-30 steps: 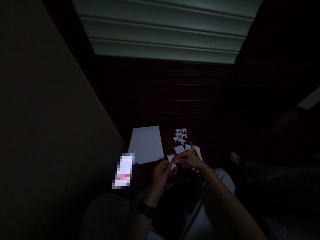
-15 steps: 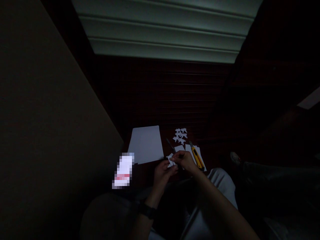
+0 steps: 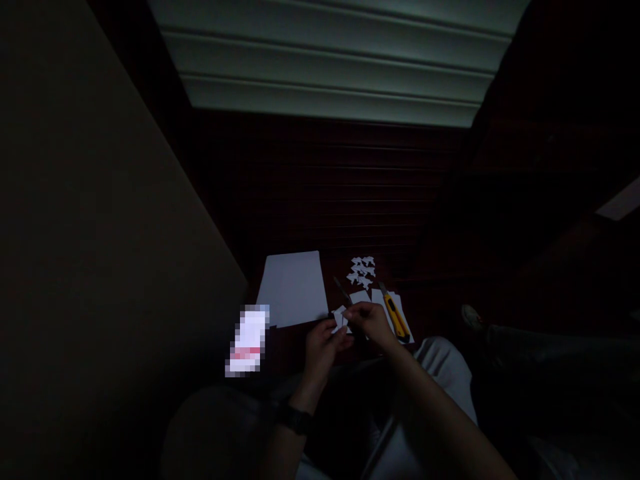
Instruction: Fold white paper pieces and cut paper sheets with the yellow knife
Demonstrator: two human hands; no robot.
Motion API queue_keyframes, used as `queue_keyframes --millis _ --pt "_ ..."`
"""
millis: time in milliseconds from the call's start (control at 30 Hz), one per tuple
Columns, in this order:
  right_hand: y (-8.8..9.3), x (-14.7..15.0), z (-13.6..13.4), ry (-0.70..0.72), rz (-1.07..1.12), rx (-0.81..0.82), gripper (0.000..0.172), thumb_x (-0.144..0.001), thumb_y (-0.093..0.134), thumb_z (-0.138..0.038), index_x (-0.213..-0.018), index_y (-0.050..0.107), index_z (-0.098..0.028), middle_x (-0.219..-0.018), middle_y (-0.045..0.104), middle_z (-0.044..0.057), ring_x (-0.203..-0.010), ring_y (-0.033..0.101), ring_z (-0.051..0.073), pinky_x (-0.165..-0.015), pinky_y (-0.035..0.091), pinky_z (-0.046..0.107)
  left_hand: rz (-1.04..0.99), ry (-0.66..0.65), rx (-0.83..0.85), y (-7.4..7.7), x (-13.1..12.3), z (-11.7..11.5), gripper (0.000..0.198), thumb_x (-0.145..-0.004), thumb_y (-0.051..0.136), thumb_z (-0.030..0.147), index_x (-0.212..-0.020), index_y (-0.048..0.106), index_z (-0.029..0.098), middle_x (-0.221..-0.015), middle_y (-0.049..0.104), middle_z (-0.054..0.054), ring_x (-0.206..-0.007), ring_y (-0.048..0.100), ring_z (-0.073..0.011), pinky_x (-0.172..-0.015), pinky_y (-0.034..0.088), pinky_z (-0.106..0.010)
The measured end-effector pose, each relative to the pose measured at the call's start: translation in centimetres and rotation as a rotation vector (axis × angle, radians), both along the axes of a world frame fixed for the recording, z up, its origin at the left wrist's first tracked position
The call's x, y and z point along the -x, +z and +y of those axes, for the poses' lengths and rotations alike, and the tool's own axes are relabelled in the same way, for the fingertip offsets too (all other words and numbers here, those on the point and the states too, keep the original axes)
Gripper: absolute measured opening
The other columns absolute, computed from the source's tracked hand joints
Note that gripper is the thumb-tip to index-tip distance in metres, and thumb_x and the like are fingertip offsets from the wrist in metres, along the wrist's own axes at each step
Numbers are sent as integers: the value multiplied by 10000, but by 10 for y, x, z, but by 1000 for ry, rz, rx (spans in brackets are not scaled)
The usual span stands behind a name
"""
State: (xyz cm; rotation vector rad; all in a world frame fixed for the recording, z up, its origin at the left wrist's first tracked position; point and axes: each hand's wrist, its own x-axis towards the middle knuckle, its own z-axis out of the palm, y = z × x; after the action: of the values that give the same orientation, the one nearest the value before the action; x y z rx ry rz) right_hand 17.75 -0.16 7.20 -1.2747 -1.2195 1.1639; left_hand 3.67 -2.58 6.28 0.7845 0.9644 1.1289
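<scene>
Left grip (image 3: pixel 321 341): pinching the folded paper (image 3: pixel 341 319) from below and left, thumb near the lower edge, remaining fingers curled, partly lost in shadow.
Left forearm (image 3: pixel 311 388): rising steeply toward the grip, leaning slightly right, with a dark wristband (image 3: pixel 296 419) around the wrist.
Right grip (image 3: pixel 371 321): closed in a pinch on the upper right of the same paper, back turned upward, fingers pointing toward the left grip.
Right forearm (image 3: pixel 430 383): slanting up from the lower right, long and nearly straight.
Folded paper: between both grips, small, white, creased, above the near part of the dark bench (image 3: pixel 339 265).
Yellow cutter (image 3: pixel 394 315): just right of the right grip, lying aslant over white paper pieces (image 3: pixel 379 297).
Dark slim tool (image 3: pixel 342 289): just beyond the grips, too dim to identify.
Folded paper shapes (image 3: pixel 361 272): clustered farther beyond the right grip.
Large white sheet (image 3: pixel 294 290): flat, beyond and left of the left grip.
Pixelated bright patch (image 3: pixel 247 340): well left of the left grip, unreadable.
</scene>
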Motion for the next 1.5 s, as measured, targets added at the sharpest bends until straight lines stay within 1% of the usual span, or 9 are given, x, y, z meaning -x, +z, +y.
queue_keyframes --millis 100,333,467,600,767,1033,1200,1333,1500 --pt "1 0 0 5 -28 -6 274 -718 576 -394 -785 656 -141 -644 634 35 -579 562 151 -529 428 244 -22 6 0 1 0 0 437 -608 734 311 -940 556 91 -826 677 -124 -655 670 -225 -673 555 -391" --pt "3 5 -4 -59 -323 -143 182 -754 538 -305 -764 663 -173 -753 671 38 -717 598 177 -653 435 259 2 45 -4 0 -4 -1 435 -602 736 328 -924 573 87 -819 674 -119 -650 667 -218 -658 562 -389" --pt "5 5 -3 -24 -381 -130 194 -764 528 -299 -793 674 -175 -759 678 35 -714 601 184 -642 430 258 22 56 26 0 -4 0 436 -598 738 332 -918 569 89 -802 677 -116 -640 666 -215 -644 566 -378" --pt "8 4 -2 6 -411 -128 218 -772 516 -305 -789 686 -171 -756 683 35 -710 602 189 -643 428 261 11 65 27 -1 -5 0 426 -589 744 329 -899 570 92 -780 677 -104 -629 664 -211 -637 566 -381" --pt "10 6 -3 -19 -443 -136 183 -751 543 -292 -770 693 -189 -764 687 38 -703 609 193 -631 431 263 15 62 -6 -4 -5 -1 393 -609 729 321 -893 579 95 -774 674 -96 -635 660 -205 -635 564 -383" --pt "11 10 -3 -45 -426 -113 162 -730 545 -250 -754 692 -187 -746 689 38 -686 612 192 -624 443 267 25 84 -11 1 -4 0 354 -583 737 314 -833 597 105 -761 667 -77 -620 650 -184 -609 563 -358" --pt "12 9 -3 -52 -438 -102 170 -719 544 -244 -745 700 -183 -724 686 44 -659 608 196 -575 437 263 30 69 -12 0 -5 1 338 -593 729 340 -802 601 108 -743 661 -69 -657 641 -173 -640 566 -359" --pt "12 8 -4 -42 -433 -108 175 -724 539 -255 -733 696 -178 -695 681 41 -628 603 186 -539 425 251 43 82 -16 -1 -7 2 330 -584 730 355 -748 592 105 -732 657 -66 -657 632 -166 -619 567 -344" --pt "8 10 -3 -61 -402 -103 177 -723 522 -248 -733 682 -171 -691 675 38 -629 599 181 -546 428 250 38 83 -30 0 -6 3 316 -588 730 337 -750 578 112 -730 655 -56 -661 629 -162 -609 560 -324"
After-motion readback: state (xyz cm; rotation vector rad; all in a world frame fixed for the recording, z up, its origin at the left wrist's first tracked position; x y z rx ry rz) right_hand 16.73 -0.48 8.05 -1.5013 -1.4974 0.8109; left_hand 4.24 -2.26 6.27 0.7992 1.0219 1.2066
